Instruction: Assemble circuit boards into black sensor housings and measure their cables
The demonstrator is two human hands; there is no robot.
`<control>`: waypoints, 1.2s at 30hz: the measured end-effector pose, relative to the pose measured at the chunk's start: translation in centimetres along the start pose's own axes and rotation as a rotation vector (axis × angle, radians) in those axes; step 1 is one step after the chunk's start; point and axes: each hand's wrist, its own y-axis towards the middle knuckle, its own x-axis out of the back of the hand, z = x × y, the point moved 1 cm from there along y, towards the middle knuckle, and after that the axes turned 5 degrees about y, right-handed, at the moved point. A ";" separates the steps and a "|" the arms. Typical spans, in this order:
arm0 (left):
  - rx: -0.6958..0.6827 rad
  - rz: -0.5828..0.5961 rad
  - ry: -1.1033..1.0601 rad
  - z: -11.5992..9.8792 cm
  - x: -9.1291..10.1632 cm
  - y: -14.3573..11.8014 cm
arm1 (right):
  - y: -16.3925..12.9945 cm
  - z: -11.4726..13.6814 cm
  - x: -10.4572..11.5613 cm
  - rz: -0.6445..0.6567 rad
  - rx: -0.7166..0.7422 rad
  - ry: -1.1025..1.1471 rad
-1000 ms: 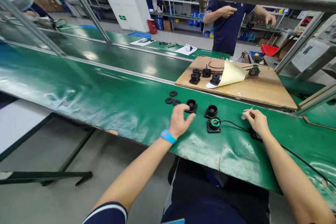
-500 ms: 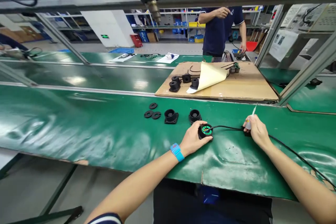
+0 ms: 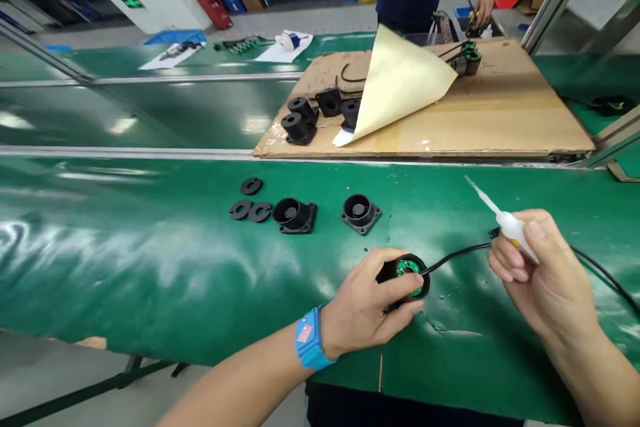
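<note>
On the green belt (image 3: pixel 150 260), one hand steadies a small fan motor while the other readies a fine-nozzle applicator bottle.

From the head camera: the left hand (image 3: pixel 367 310) is curled about the black fan motor (image 3: pixel 407 273), thumb and fingers closed on its sides, its green board facing up and its black cable (image 3: pixel 457 253) running off to the right. The right hand (image 3: pixel 543 277) is closed on the applicator bottle (image 3: pixel 510 227), whose nozzle tip points up and left, clear of the motor. This looks like the dosing step; the next move seems to call for tipping the nozzle down onto the board while the motor is kept from turning. Two black housings (image 3: pixel 295 215) and three black washers (image 3: pixel 249 203) lie further up the belt; a cardboard sheet (image 3: pixel 500 120) carries more parts.
</note>
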 end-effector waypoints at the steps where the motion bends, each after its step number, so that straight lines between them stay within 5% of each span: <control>1: -0.016 0.019 0.032 -0.1 0.1 -0.2 | 0.0 -0.2 0.2 -0.008 0.004 0.002; 9: -0.031 0.042 0.127 -0.9 0.6 -0.7 | 0.2 0.0 -0.1 -0.116 0.066 -0.158; 25: 0.045 -0.007 -0.071 -1.0 0.0 -1.1 | -3.6 -1.0 0.0 0.224 0.399 -0.724; 36: 0.044 -0.001 -0.067 -1.2 0.0 -1.2 | -3.4 -0.4 -1.3 0.299 0.444 -0.856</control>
